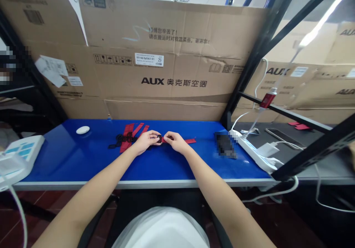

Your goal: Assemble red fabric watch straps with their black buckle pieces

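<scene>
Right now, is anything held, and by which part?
The left hand pinches a small black buckle-like piece; the right hand pinches a red strap close beside it. Fingers hide whether they join.

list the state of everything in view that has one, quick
left hand: pinching small black piece
right hand: pinching red strap
red strips: bunched, overlapping
black pieces: heaped on and beside red strips
white disc: lying flat
tube light: lit
right power strip: cables plugged in
cardboard: upright behind blue table
</scene>
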Demonstrator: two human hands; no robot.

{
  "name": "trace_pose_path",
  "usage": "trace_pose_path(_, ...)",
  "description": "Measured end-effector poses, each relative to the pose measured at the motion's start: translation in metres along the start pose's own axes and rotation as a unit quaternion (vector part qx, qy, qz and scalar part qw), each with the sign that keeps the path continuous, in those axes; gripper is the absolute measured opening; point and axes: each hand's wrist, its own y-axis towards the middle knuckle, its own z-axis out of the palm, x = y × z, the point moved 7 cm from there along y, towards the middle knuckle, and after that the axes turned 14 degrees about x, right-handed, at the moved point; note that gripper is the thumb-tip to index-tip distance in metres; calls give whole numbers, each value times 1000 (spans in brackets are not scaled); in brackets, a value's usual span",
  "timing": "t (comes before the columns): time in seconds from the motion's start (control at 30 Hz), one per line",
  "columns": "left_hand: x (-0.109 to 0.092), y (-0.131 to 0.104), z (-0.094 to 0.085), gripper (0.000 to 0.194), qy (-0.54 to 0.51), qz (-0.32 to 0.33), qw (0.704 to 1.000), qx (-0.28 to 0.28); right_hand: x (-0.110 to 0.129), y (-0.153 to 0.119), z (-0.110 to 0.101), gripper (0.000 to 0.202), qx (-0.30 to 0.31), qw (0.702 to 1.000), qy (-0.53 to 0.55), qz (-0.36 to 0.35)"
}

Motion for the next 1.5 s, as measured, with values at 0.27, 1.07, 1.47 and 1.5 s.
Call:
trace_pose_path(0.27, -1, -1, 1, 40, -18, 6, 1000, -21, 8, 0, 2, 20, 16, 999, 32, -13)
trace_pose_path(1.07, -44, -13, -9, 30, 377, -68, 924, 1, -3, -1, -22, 15, -45, 996, -42, 66)
trace_pose_path(1.47, -26, 7, -2, 29, 499, -156, 850, 73, -21, 12, -57, 14, 13, 992, 22, 122)
trace_pose_path(1.5, -24, 14, -2, 28, 483, -144, 861, 67, -24, 10, -50, 13, 29, 991, 38, 124)
